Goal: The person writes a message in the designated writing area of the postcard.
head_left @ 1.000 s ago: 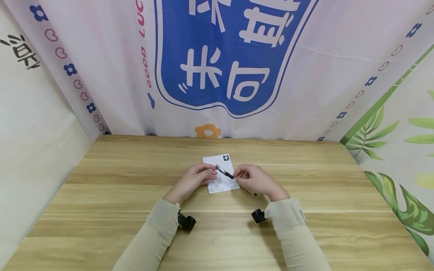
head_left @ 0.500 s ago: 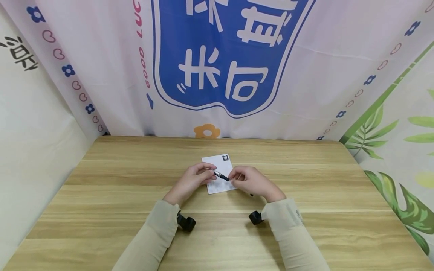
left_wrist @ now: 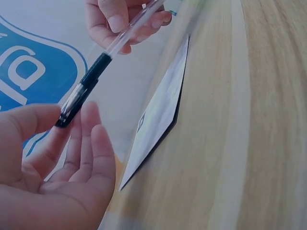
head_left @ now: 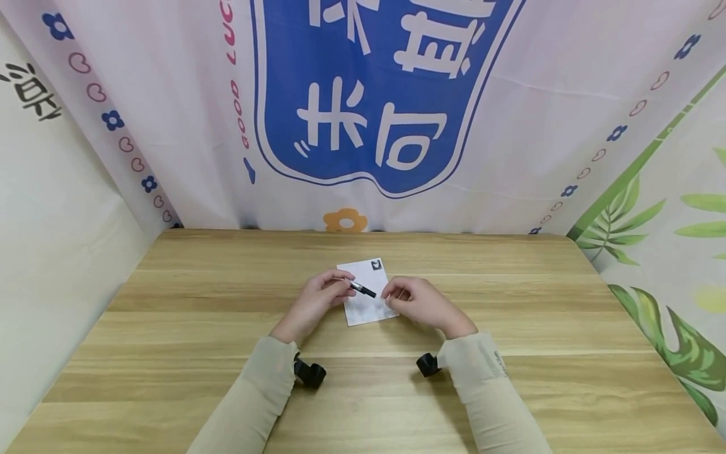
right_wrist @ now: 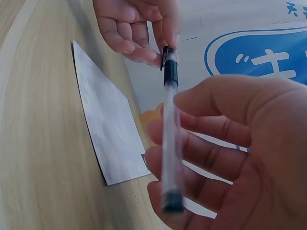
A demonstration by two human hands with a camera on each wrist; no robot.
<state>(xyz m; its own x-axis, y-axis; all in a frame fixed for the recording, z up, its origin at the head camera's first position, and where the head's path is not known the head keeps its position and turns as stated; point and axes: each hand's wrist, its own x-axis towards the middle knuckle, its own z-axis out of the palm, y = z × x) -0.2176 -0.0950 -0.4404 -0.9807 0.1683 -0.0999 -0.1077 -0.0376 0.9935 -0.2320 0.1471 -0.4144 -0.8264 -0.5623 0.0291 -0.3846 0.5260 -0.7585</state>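
Pen (right_wrist: 171,132) slid slightly left vs. earlier, pinched by L fingers (left_wrist: 41,120) & R fingers (right_wrist: 206,151).

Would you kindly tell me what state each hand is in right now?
Left hand: closed, pinching the pen at its clip end.
Right hand: closed, holding the same pen by its clear barrel.

2 hands share 1 pen (left_wrist: 85,85): the left hand (left_wrist: 64,184), at lower left, pinches the end of its black cap, and the right hand (left_wrist: 109,21), at the top, has its fingers curled about the clear barrel. The pen slants upward to the right. A white card (left_wrist: 156,112) lies beside them on the wood-grained tabletop (left_wrist: 211,134), before a blue-printed cloth (left_wrist: 45,64).
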